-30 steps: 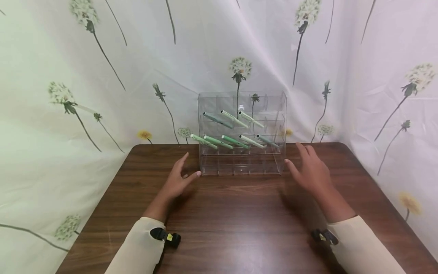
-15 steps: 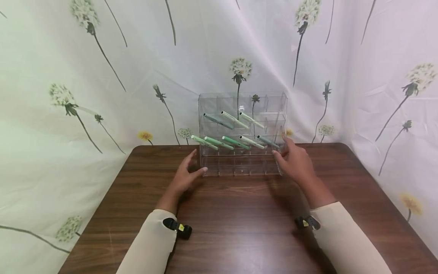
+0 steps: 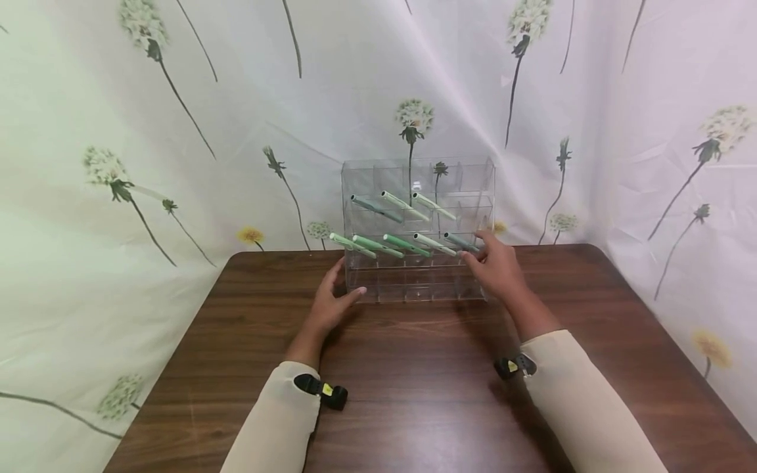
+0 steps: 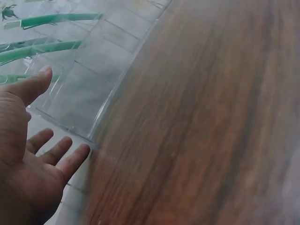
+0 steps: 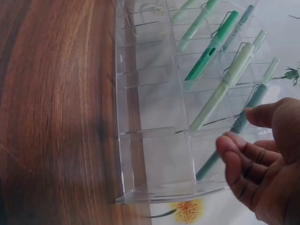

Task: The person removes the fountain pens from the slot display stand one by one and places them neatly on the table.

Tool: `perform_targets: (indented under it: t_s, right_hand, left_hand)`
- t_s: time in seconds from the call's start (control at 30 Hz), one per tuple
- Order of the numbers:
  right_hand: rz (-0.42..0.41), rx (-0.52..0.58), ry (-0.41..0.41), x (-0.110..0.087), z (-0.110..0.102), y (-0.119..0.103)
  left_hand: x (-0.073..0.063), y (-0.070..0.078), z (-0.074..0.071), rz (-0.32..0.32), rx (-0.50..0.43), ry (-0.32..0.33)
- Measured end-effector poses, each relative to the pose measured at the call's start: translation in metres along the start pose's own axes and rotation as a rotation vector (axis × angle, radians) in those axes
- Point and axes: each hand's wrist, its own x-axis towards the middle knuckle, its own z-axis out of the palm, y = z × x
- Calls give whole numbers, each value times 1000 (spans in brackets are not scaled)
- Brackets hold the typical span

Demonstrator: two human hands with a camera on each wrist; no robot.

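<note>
blue-grey pen (image 5: pixel 255 97): right-end pen of the lower pen row, set in the clear rack (image 3: pixel 416 292); lies in the gap between the thumb tip and forefinger tip of the right hand (image 3: pixel 499 266).
pen long axis: slanted; upper end up and to the left of the right-hand grip, lower end down and to the right of it, inside the rack. runs crosswise through the finger gap, not along the fingers.
nearer hand: right, by a lot. the left hand (image 3: pixel 328 305) is across the rack from this pen.
right grip: thumb and forefinger bent toward the pen from opposite sides, visible space between the tips. not closed up; skin contact with the pen: can't tell.
right hand pose: comes in from the near right, thumb on the near-left side of the pen, forefinger on the far-right side; other fingers curled in below the forefinger.
clearance: pale-green pen (image 5: pixel 234 72) is just left of the right grip, leaning the same way. tips need to stay off it, i'd say.
left grip: nothing held; thumb and fingers spread, thumb before the rack's left end, fingers by its side. touching or just beside: can't tell.
table (image 3: pixel 408 381): under the rack, below both hands.
</note>
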Motion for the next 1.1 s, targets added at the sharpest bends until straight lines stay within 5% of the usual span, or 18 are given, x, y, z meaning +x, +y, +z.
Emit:
perform_targets:
  t_s: [0.43, 0.77, 1.1]
  right_hand:
    - [-135, 17, 191, 12, 11, -5]
    - [-37, -15, 1, 20, 7, -1]
    - [49, -16, -106, 22, 6, 2]
  left_hand:
    - [2, -10, 4, 77, 8, 32]
    - [1, -11, 3, 111, 20, 48]
    - [3, -16, 5, 148, 33, 37]
